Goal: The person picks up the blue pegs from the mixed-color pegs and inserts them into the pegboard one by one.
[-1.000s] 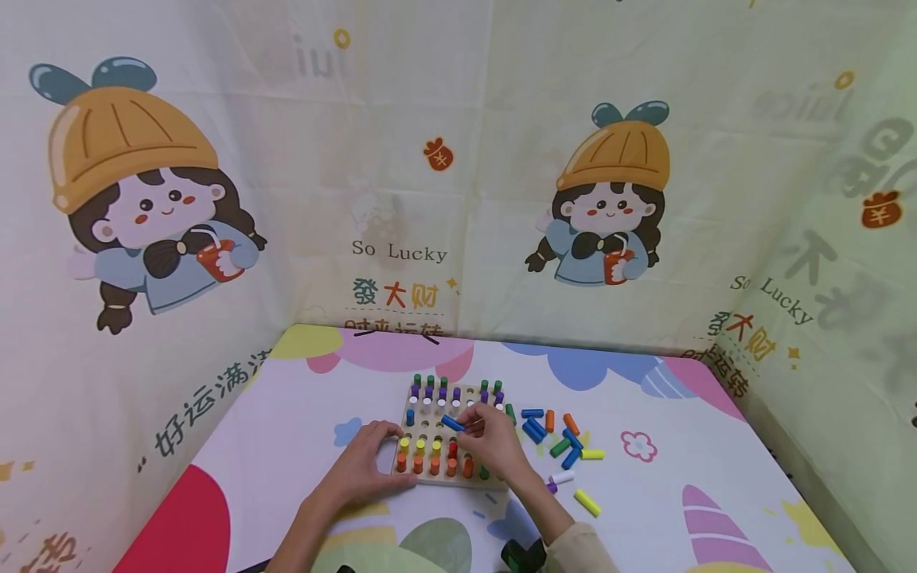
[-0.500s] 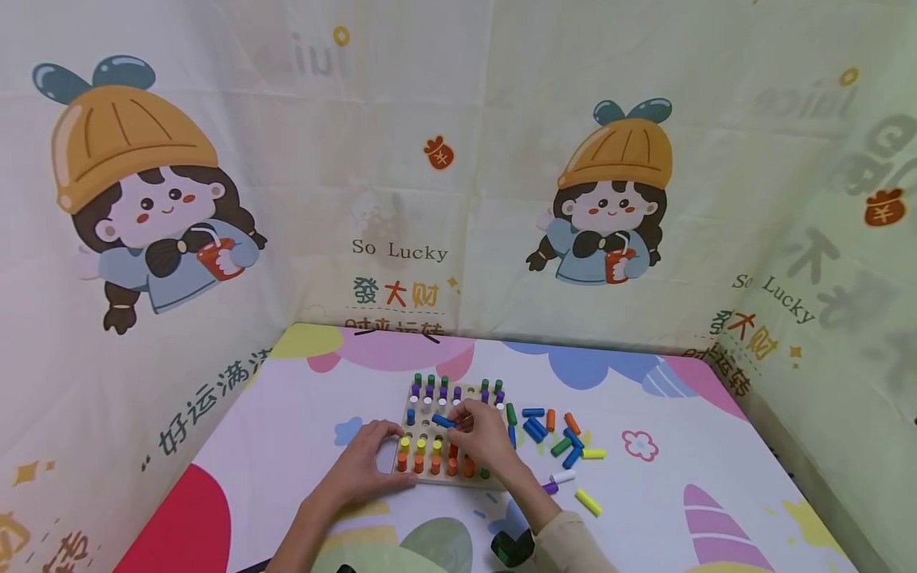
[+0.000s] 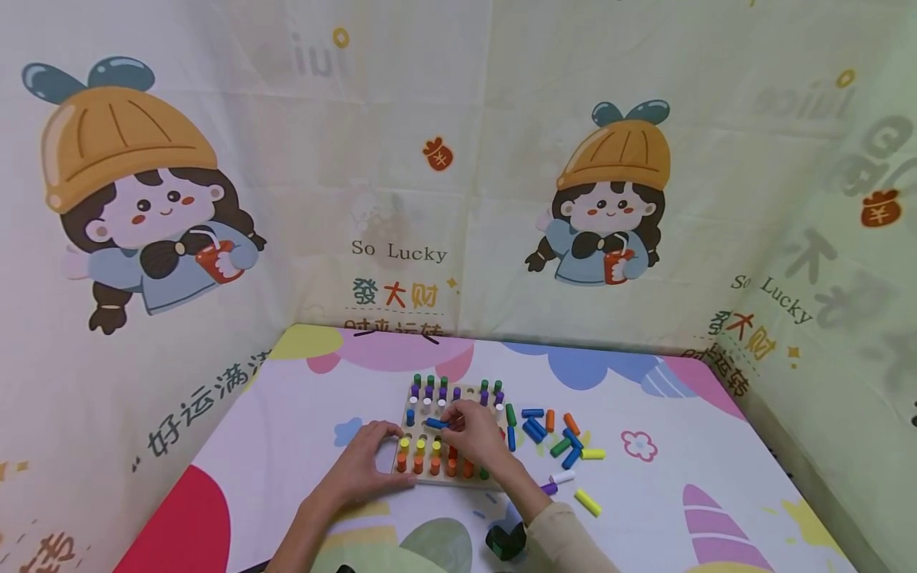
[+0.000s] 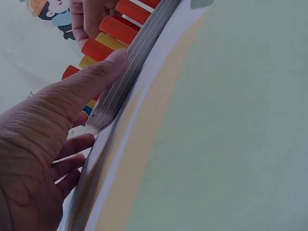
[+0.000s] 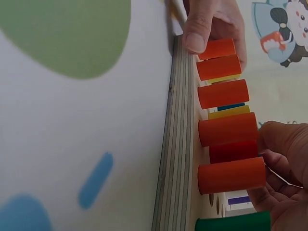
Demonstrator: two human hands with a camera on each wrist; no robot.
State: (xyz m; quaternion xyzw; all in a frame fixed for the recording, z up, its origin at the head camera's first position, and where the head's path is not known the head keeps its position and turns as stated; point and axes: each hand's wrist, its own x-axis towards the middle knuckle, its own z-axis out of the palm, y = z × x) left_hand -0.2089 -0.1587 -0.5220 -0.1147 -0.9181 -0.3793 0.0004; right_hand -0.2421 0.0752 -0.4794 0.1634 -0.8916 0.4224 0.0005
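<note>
Blue peg (image 3: 435,423) pinched, right hand (image 3: 476,435) arches over the pegboard (image 5: 177,134), left hand (image 3: 364,459) holding its corner.

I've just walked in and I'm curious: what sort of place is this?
Perhaps a makeshift play booth: cartoon-printed cloth hangs along three sides of a patterned table bearing a wooden pegboard and loose coloured pegs.

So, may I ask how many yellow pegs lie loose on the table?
2: one yellow peg beside a blue peg, another nearer the person; the right hand may hide more.
</note>
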